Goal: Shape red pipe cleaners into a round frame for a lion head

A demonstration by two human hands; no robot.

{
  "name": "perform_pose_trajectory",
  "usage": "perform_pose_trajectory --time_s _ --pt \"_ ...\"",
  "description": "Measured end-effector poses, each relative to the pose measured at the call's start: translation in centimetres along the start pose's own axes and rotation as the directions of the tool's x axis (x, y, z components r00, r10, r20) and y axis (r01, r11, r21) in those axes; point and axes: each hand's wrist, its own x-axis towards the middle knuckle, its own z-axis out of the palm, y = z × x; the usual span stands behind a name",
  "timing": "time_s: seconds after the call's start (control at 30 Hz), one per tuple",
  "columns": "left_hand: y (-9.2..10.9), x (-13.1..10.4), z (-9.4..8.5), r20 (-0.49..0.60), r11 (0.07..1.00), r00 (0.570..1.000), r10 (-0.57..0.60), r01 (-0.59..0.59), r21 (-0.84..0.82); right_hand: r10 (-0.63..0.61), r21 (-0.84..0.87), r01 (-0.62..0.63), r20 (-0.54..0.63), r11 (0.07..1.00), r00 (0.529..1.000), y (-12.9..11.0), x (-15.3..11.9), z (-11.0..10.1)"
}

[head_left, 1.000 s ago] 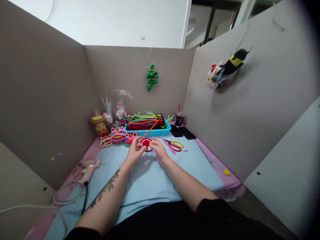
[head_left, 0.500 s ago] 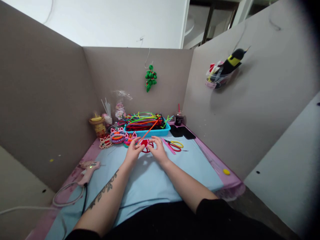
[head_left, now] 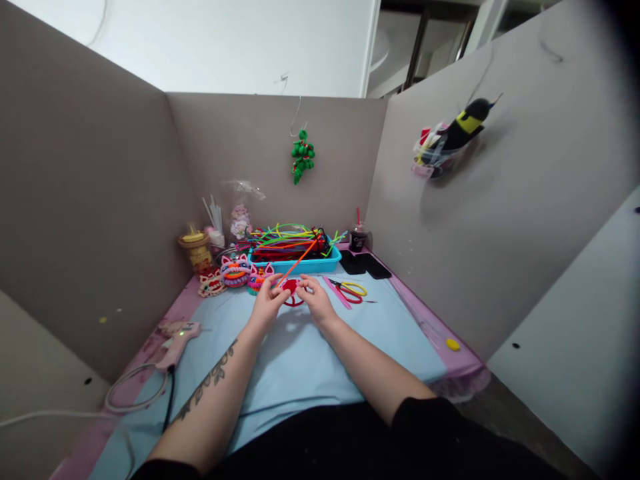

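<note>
Between my two hands is a small red craft piece (head_left: 291, 287) with a rounded, open frame of loops at its lower side. My left hand (head_left: 269, 301) pinches its left edge, and my right hand (head_left: 315, 299) grips the right edge with thumb and fingertips. An orange pipe cleaner (head_left: 296, 262) slants up and right from near my left fingertips; I cannot tell whether it is joined to the red piece. Just beyond my hands stands a blue basket (head_left: 300, 267) heaped with many-coloured pipe cleaners (head_left: 285, 240).
Scissors (head_left: 353, 291) and a pink strip lie right of my hands. Finished fuzzy animal-face crafts (head_left: 235, 272) sit left of the basket. A pink glue gun (head_left: 177, 343) with its cord is at left. Two dark phones (head_left: 375, 266) and a drink cup (head_left: 357, 237) stand back right.
The red piece has tilted slightly, so more of its looped lower frame shows between my fingers. My right fingers have shifted a little; both hands keep their grip.
</note>
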Motion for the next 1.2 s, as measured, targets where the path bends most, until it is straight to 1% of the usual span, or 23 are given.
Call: perform_pose_trajectory --time_s 0.13,0.3,0.37,0.5,0.67,0.83,0.93,1.03,1.1,1.2 --pt "0.0 0.0 0.0 -0.011 1.0 1.0 -0.004 0.004 -0.004 -0.05 -0.096 0.047 -0.034 0.994 0.998 0.0 0.1 -0.3" --pt "-0.4 0.2 -0.1 -0.031 0.999 0.999 -0.032 0.031 -0.025 -0.132 -0.206 0.127 -0.01 0.97 0.991 -0.3 -0.3 -0.1" --pt "-0.6 0.2 -0.1 -0.026 0.999 0.999 -0.03 0.029 -0.037 -0.14 -0.209 0.135 -0.006 0.969 0.99 -0.5 -0.4 0.0" --pt "-0.6 0.2 -0.1 0.022 0.999 0.999 -0.044 0.045 -0.028 -0.138 -0.204 0.134 -0.005 0.97 0.99 -0.8 -0.5 0.0" --pt "-0.5 0.2 -0.2 0.071 0.999 0.997 -0.037 0.038 -0.017 -0.182 -0.252 0.168 -0.035 0.953 0.983 -0.7 -0.5 -0.1" --pt "-0.3 0.2 -0.5 0.077 0.999 0.996 -0.035 0.034 0.017 -0.169 -0.253 0.157 -0.026 0.955 0.985 -0.5 -0.4 -0.2" --pt "-0.3 0.3 -0.6 0.087 0.999 0.995 -0.051 0.049 0.02 -0.202 -0.298 0.196 0.01 0.934 0.979 -0.8 -0.3 -0.4" --pt "-0.3 0.3 -0.7 0.118 0.997 0.992 -0.052 0.045 0.061 -0.227 -0.359 0.229 0.05 0.905 0.973 -1.1 -0.1 -0.9" --pt "-0.3 0.2 -0.9 0.153 0.993 0.986 -0.06 0.042 0.113 -0.21 -0.371 0.224 0.08 0.901 0.975 -1.0 0.2 -1.3" --pt "-0.1 0.3 -1.2 0.191 0.978 0.98 -0.057 0.017 0.206 -0.124 -0.325 0.166 0.146 0.931 0.981 -0.2 0.8 -1.8"
